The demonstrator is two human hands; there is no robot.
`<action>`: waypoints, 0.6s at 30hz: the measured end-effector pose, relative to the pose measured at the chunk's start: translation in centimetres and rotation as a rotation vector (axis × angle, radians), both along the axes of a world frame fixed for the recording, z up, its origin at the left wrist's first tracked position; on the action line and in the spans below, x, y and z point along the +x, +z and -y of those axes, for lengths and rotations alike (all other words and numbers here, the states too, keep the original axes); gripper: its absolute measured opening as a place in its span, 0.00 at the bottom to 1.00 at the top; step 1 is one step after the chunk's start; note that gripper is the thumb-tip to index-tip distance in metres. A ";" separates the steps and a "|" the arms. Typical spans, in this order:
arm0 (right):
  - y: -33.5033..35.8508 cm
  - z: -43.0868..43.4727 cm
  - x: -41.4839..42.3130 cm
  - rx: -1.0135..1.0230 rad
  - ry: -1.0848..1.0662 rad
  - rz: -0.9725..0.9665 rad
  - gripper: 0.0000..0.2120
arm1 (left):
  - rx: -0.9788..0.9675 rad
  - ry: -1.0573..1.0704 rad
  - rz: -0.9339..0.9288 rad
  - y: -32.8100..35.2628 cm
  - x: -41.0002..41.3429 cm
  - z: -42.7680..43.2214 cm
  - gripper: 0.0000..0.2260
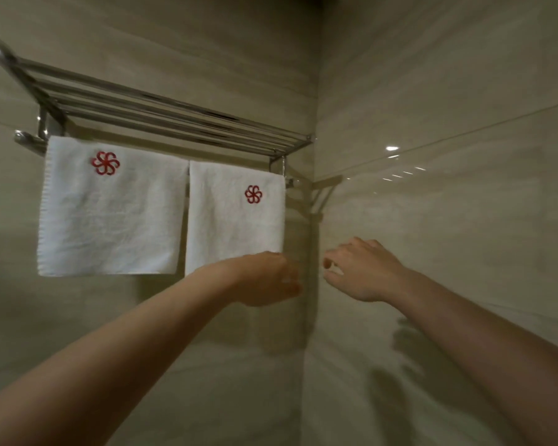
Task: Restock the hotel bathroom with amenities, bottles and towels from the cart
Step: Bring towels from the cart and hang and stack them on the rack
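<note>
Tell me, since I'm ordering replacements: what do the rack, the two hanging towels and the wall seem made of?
The rack looks like polished stainless or chromed steel tubing, with bright glints. The left towel and right towel look like matte white cotton terry, each with a red stitched flower logo. The wall looks like glossy beige tile: reflections and a seam line.

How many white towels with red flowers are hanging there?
2. The left towel hangs under the metal rack; the right towel hangs beside it, nearer the corner.

No words or numbers readable; left towel (pixel 110 217) and right towel (pixel 234 230) each bear a red pinwheel emblem (pixel 105 163)
</note>
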State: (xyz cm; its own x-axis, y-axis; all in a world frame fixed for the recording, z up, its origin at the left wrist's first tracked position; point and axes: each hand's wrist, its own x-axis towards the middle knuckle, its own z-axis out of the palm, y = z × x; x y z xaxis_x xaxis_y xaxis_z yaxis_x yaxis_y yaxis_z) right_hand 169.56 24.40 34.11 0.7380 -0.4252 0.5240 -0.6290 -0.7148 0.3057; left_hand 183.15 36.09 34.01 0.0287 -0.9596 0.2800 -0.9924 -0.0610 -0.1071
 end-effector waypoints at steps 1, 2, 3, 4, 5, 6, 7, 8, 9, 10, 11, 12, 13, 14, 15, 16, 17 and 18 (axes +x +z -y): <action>-0.3 -0.8 -1.3 0.021 -0.014 -0.022 0.15 | 0.035 -0.032 0.016 -0.1 -1.3 -0.5 0.17; -0.6 -1.4 -2.6 0.037 -0.027 -0.042 0.15 | 0.057 -0.059 0.026 -0.3 -2.5 -1.0 0.17; -0.9 -2.1 -3.9 0.051 -0.040 -0.061 0.16 | 0.068 -0.079 0.023 -0.4 -3.6 -1.4 0.17; -1.1 -2.7 -5.3 0.066 -0.053 -0.077 0.16 | 0.072 -0.093 0.007 -0.6 -4.6 -1.8 0.18; -1.4 -3.3 -6.6 0.082 -0.068 -0.091 0.16 | 0.071 -0.109 -0.010 -0.8 -5.5 -2.2 0.18; -1.6 -3.9 -7.9 0.099 -0.082 -0.103 0.16 | 0.070 -0.129 -0.020 -1.1 -6.5 -2.6 0.18; -1.9 -4.4 -9.3 0.117 -0.094 -0.109 0.17 | 0.072 -0.151 -0.024 -1.3 -7.4 -2.9 0.18; -2.1 -5.0 -10.7 0.131 -0.105 -0.110 0.17 | 0.077 -0.168 -0.024 -1.6 -8.3 -3.2 0.18; -2.3 -5.6 -12.2 0.144 -0.118 -0.109 0.17 | 0.085 -0.182 -0.021 -1.8 -9.2 -3.5 0.19; -2.5 -6.2 -13.6 0.154 -0.129 -0.107 0.17 | 0.094 -0.193 -0.015 -2.0 -10.2 -3.9 0.19; -2.8 -6.7 -15.0 0.163 -0.142 -0.103 0.17 | 0.101 -0.207 -0.015 -2.2 -11.1 -4.1 0.19; -3.1 -7.2 -16.2 0.167 -0.150 -0.102 0.17 | 0.106 -0.221 -0.018 -2.4 -11.8 -4.4 0.19; -3.4 -7.8 -17.7 0.176 -0.161 -0.100 0.17 | 0.112 -0.239 -0.026 -2.6 -12.8 -4.7 0.19; -3.8 -8.4 -19.1 0.185 -0.168 -0.100 0.17 | 0.115 -0.254 -0.036 -2.9 -13.8 -5.0 0.19; -4.2 -8.9 -20.5 0.197 -0.178 -0.101 0.17 | 0.118 -0.271 -0.046 -3.1 -14.8 -5.3 0.19; -4.6 -9.6 -22.2 0.209 -0.191 -0.103 0.17 | 0.124 -0.288 -0.055 -3.4 -16.0 -5.6 0.19; -5.0 -10.3 -23.9 0.220 -0.206 -0.107 0.17 | 0.127 -0.303 -0.063 -3.7 -17.3 -5.8 0.19; -5.3 -10.9 -25.7 0.228 -0.220 -0.113 0.17 | 0.130 -0.318 -0.071 -4.0 -18.7 -6.0 0.18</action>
